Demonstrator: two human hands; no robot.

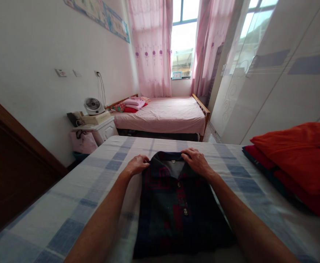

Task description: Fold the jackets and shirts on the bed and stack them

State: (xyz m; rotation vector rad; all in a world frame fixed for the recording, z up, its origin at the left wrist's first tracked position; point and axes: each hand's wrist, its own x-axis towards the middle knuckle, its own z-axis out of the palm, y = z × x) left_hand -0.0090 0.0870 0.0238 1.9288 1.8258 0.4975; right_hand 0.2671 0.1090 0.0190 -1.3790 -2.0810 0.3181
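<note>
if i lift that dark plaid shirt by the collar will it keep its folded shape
Probably not. The dark plaid shirt looks like soft cloth lying flat on the checked bedsheet, so it would likely droop and unfold. It seems light. The left hand and right hand press its shoulders near the collar.

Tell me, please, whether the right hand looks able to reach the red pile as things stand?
Probably yes: the right hand rests on the shirt's collar, and only bare bedsheet lies between it and the red pile.
</note>
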